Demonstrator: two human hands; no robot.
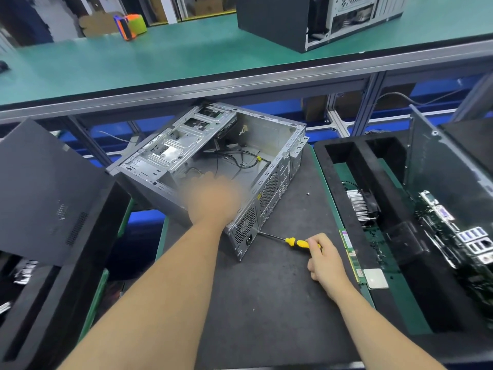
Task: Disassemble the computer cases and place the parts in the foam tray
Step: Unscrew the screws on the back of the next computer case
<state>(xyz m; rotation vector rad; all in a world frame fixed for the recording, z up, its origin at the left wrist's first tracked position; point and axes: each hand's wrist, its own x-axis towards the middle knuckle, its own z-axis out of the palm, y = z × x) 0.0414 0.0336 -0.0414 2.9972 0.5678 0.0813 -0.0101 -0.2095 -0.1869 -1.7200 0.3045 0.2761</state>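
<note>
An open grey computer case (266,145) lies on its side on the dark mat, loose cables inside it. My left hand (213,196) is blurred over the case's near edge, reaching into the opening; its fingers cannot be made out. My right hand (324,259) grips the yellow handle of a screwdriver (296,242), whose tip touches the case's rear panel near the power socket. The black foam tray (344,156) stands at the right and holds a heatsink (361,205), a RAM stick (349,247), a CPU (375,279) and a motherboard (453,236).
A loose screw (308,193) lies on the mat (266,303) beside the case. A black side panel (45,190) leans on another foam tray at the left. A second computer case (320,20) and a tape roll (132,25) sit on the green upper shelf.
</note>
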